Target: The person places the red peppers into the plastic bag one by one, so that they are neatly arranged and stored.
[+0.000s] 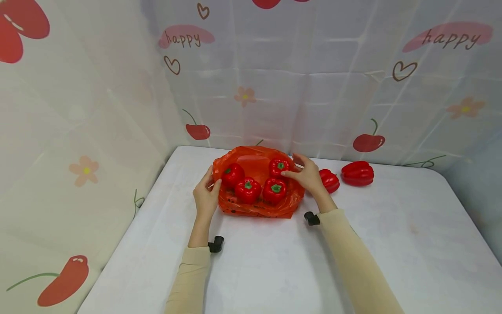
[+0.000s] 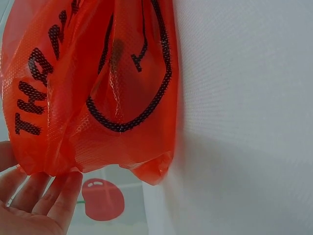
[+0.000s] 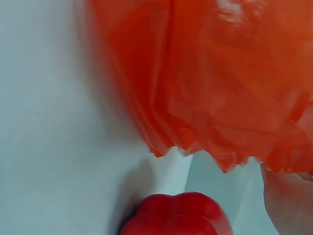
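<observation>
An orange-red plastic bag (image 1: 255,163) lies spread open on the white table, holding several glossy red bell peppers (image 1: 248,190). My left hand (image 1: 205,194) grips the bag's left rim, thumb at the front; the left wrist view shows its fingers (image 2: 63,198) at the bag's edge under printed black lettering. At the right rim, my right hand (image 1: 310,176) holds the back-right bell pepper (image 1: 279,167), its thumb against the pepper's side. In the right wrist view the bag (image 3: 215,88) hides most of this hand (image 3: 288,200).
Two more red bell peppers (image 1: 357,173) lie on the table (image 1: 392,244) to the right of the bag, the nearer one (image 1: 329,181) just beyond my right hand. A printed curtain (image 1: 294,87) stands behind the table and along its left side.
</observation>
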Motion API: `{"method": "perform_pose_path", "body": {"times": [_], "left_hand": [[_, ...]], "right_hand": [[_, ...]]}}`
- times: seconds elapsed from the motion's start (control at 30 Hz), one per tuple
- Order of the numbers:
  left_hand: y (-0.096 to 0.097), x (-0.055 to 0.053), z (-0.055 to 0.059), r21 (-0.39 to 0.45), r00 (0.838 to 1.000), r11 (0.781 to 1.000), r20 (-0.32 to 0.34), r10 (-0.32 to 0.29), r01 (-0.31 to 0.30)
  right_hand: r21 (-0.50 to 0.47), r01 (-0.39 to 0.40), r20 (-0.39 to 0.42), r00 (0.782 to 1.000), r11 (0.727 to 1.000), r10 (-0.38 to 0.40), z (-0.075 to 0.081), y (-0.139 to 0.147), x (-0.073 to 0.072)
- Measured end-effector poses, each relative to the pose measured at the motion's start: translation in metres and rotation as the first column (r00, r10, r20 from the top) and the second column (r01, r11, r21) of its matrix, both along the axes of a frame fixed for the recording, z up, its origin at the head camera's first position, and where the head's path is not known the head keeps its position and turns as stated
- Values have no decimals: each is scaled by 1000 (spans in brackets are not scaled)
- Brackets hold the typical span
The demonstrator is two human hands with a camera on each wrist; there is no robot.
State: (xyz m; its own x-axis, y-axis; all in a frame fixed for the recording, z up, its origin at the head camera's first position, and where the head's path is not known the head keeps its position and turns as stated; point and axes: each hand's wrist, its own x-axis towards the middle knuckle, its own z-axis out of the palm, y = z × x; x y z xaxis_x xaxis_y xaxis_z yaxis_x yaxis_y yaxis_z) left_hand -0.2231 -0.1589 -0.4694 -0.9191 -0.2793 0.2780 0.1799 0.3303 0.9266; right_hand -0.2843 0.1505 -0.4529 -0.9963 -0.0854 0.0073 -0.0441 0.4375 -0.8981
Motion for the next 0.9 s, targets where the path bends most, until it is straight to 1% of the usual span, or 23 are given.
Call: {"method": "perform_pose_path", "body": {"times": [0.27,0.37,0.47,0.6,0.77,0.9], "left_hand": [[-1,-1,-1,2,1000,1000,1,3,-3],[0,-1,0,1,1000,1000,3,3,-3],[0,0,1,-2,1000,1000,2,5,-5],[0,0,1,-1,1000,1000,-2,4,-4],[0,0,1,1,1000,1000,-8,0,0],[0,0,2,-2,1000,1000,-15,-5,5]], "right_hand": [[-51,-10,-63,998,999,7,11,4,6],[-62,-7,-67,998,998,2,16,5,9],[-63,-1,-69,998,998,-3,21,7,13],[-56,5,-95,995,998,-10,27,11,18],[-44,22,-144,989,999,-28,32,19,23],[-34,48,-199,979,998,-54,35,29,24]]}}
